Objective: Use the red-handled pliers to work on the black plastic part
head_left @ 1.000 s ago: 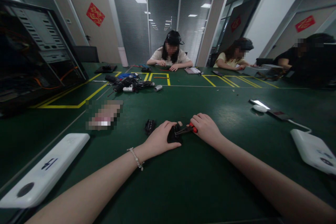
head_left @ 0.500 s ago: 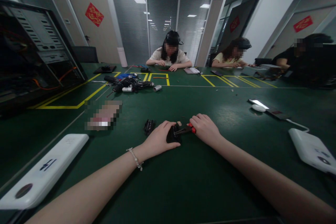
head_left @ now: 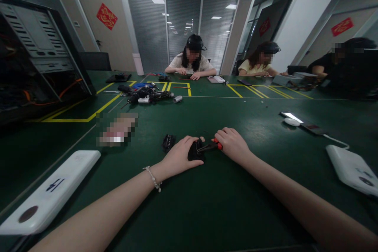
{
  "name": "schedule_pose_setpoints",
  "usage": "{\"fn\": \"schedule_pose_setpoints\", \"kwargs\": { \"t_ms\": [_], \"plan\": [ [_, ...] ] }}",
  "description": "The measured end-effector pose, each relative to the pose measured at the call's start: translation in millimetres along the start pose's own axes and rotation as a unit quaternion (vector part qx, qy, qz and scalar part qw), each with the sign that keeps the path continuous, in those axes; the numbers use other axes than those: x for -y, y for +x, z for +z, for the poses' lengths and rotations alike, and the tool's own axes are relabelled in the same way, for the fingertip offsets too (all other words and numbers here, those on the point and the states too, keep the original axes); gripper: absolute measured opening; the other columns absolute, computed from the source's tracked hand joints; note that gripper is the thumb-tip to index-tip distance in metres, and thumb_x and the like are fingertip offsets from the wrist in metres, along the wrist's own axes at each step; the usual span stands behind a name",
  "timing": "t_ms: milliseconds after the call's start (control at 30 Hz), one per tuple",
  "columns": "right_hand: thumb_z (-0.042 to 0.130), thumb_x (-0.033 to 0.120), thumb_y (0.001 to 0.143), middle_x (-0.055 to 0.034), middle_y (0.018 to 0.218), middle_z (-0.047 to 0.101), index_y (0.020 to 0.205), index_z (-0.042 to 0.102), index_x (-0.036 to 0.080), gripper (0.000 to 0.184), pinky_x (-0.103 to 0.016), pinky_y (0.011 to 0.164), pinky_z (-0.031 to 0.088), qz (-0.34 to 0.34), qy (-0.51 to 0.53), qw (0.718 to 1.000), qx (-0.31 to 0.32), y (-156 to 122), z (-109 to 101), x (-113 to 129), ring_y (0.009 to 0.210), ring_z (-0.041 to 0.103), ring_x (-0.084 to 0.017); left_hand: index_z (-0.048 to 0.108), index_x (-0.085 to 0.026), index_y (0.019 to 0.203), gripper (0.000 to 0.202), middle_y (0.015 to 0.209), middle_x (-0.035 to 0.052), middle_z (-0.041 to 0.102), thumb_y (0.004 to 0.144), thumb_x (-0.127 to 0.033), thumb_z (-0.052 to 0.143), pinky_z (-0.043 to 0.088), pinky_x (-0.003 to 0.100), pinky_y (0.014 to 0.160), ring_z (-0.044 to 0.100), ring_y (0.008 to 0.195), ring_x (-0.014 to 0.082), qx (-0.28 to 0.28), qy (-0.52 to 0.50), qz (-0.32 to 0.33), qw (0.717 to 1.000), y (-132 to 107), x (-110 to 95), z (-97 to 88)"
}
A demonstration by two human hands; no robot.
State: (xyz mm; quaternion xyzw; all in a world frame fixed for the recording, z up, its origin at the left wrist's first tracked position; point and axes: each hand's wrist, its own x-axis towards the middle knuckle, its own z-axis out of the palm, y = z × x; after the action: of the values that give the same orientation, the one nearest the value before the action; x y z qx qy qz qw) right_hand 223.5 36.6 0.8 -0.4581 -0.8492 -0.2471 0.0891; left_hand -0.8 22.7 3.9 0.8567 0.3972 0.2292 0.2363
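Note:
My left hand (head_left: 179, 154) grips a small dark block-like part (head_left: 195, 153) from its left side, thumb at the near edge and fingers over the far edge, on the green table (head_left: 183, 212). My right hand (head_left: 232, 143) is closed around the red handles of needle-nose pliers (head_left: 209, 147). Their jaws point left and reach the dark part; whether they pinch anything is too small to tell. Just left of my left hand lies another black ridged piece (head_left: 168, 141). A small tan bit (head_left: 202, 139) shows beyond the held part.
White power banks (head_left: 53, 191) (head_left: 350, 169) lie at left and right. A heap of tools and cables (head_left: 147, 93) sits farther back. An open computer case (head_left: 44, 55) stands at left. A phone (head_left: 291, 117) and white mouse-like object (head_left: 292, 122) lie at right. Several people sit across the table.
Almost nothing differs. Both hands, the pliers and the dark part keep their places, with only a very slight shift of the whole view.

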Motion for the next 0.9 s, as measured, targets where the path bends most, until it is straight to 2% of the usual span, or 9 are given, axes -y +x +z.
{"fn": "schedule_pose_setpoints", "kwargs": {
  "t_ms": [300, 433, 600, 900],
  "plan": [
    [0.039, 0.014, 0.080, -0.0070, 0.082, 0.057, 0.078, 0.054, 0.015, 0.016, -0.030, 0.069, 0.033, 0.008, 0.007, 1.000, 0.008, 0.6, 0.5, 2.6, 0.077, 0.047, -0.018, 0.040, -0.023, 0.115, 0.059, 0.113, 0.0060, 0.047, 0.065, -0.043, 0.063, 0.039, 0.039, 0.086, 0.048, 0.101, 0.0248, -0.002, -0.008, -0.002, 1.000, 2.0, -0.2, 0.7],
    [0.039, 0.013, 0.079, -0.0070, 0.082, 0.058, 0.085, 0.054, 0.014, 0.016, -0.030, 0.069, 0.033, 0.009, 0.009, 1.000, 0.006, 0.7, -1.6, 1.4, 0.077, 0.047, -0.018, 0.040, -0.023, 0.115, 0.059, 0.114, 0.0059, 0.046, 0.065, -0.044, 0.063, 0.040, 0.039, 0.085, 0.048, 0.102, 0.0248, 0.003, -0.007, -0.006, 1.000, 2.8, -0.3, 0.9],
    [0.040, 0.012, 0.078, -0.0065, 0.081, 0.057, 0.078, 0.055, 0.015, 0.015, -0.031, 0.070, 0.032, -0.005, 0.000, 1.000, 0.012, 0.5, -0.9, -0.9, 0.078, 0.047, -0.018, 0.040, -0.023, 0.115, 0.059, 0.114, 0.0060, 0.046, 0.065, -0.044, 0.062, 0.040, 0.039, 0.085, 0.048, 0.102, 0.0249, 0.003, -0.004, -0.001, 1.000, 4.1, -0.2, 0.6],
    [0.043, 0.012, 0.076, -0.0066, 0.083, 0.056, 0.080, 0.055, 0.016, 0.013, -0.030, 0.069, 0.032, 0.000, -0.004, 1.000, 0.016, -0.5, 0.4, -1.8, 0.079, 0.046, -0.019, 0.040, -0.023, 0.116, 0.059, 0.114, 0.0063, 0.046, 0.065, -0.043, 0.063, 0.039, 0.040, 0.086, 0.048, 0.101, 0.0254, 0.003, -0.008, -0.004, 1.000, 5.8, -3.8, 2.7]
  ]
}}
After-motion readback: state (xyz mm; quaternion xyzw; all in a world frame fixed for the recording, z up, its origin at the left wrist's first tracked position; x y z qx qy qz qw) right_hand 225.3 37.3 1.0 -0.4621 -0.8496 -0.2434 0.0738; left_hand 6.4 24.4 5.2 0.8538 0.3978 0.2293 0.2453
